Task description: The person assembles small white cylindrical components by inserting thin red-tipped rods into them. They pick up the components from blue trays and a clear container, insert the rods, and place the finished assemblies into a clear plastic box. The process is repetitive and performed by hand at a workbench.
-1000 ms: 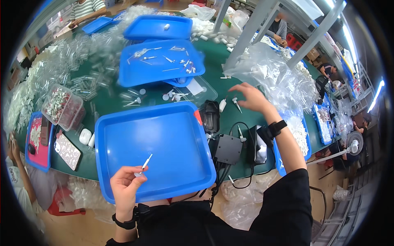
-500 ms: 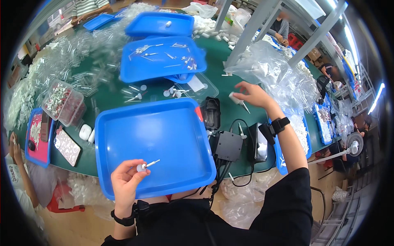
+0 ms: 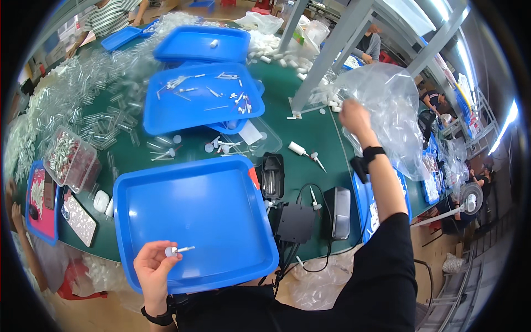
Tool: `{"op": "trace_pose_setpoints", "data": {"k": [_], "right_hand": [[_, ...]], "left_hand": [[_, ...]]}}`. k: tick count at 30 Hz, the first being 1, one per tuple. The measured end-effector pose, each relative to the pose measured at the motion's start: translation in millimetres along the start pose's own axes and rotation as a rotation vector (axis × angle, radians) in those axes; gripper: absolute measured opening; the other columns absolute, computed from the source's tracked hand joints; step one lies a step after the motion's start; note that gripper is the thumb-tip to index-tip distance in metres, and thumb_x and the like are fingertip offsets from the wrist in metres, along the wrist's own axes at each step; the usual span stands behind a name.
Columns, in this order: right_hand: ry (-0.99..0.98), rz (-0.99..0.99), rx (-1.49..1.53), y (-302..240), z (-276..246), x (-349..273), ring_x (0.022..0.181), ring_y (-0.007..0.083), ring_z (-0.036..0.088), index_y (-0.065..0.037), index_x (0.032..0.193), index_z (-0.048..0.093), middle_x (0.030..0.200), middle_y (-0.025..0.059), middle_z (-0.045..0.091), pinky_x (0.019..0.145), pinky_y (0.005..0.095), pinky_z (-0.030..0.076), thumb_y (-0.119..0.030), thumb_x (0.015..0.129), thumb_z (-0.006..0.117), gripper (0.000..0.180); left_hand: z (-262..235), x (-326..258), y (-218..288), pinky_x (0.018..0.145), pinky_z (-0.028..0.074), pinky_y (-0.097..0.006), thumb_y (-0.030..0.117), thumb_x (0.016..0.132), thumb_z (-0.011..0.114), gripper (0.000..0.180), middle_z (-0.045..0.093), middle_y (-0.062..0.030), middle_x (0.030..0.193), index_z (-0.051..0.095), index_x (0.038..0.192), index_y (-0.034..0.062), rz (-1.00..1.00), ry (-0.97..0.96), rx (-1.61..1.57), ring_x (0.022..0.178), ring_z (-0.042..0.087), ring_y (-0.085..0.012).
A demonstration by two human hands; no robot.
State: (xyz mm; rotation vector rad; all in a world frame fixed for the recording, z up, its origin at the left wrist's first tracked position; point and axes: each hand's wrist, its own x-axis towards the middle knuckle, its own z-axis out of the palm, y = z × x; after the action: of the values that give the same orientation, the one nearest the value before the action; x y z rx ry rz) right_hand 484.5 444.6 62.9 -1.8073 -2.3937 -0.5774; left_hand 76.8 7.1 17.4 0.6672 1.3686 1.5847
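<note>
My left hand pinches a small white piece with a round pale cap and a thin stem, held over the near blue tray. The stem points right. My right hand reaches far right, its fingers curled at the edge of a large clear plastic bag, which it grips. White cylinders lie beside that hand. To its left on the green table are a white cylindrical piece and a stemmed piece, both out of my hands.
Two blue trays sit behind, one holding scattered stemmed pieces. Clear tubes heap at the left, near a tub of small parts and a phone. A dark box with cables and a grey post stand rightward. Other people sit around.
My right hand has moved from above the white cylindrical piece, farther away and right, to the plastic bag, which now bulges up. My left hand still holds its stemmed piece. The view has shifted.
</note>
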Motion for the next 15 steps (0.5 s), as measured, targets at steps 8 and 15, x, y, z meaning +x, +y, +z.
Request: {"op": "trace_pose_setpoints", "data": {"k": [8,15], "right_hand": [[0.259,-0.35,0.156,108.0,133.5,51.1,0.103,0.0362,0.06,-0.012,0.115,0.063,0.124,0.0185,0.058,0.087,0.0461,0.048,-0.025,0.084,0.054,0.035],[-0.382,-0.179,-0.185,37.0,89.0,43.7,0.083,0.0305,0.064,-0.006,0.1,0.065,0.091,0.0144,0.063,0.074,0.0427,0.049,-0.028,0.088,0.056,0.027]], "left_hand": [[-15.9,-5.3,5.6,0.078,0.056,-0.028,-0.017,0.075,0.065,0.028,0.067,-0.0175,0.097,0.061,0.102,-0.0083,0.042,-0.014,-0.12,0.086,0.068,-0.0193],[-21.4,-19.7,9.4,0.082,0.056,-0.03,-0.014,0.079,0.065,0.026,0.067,-0.0164,0.102,0.061,0.104,-0.0071,0.027,0.05,-0.118,0.091,0.067,-0.0201]]}}
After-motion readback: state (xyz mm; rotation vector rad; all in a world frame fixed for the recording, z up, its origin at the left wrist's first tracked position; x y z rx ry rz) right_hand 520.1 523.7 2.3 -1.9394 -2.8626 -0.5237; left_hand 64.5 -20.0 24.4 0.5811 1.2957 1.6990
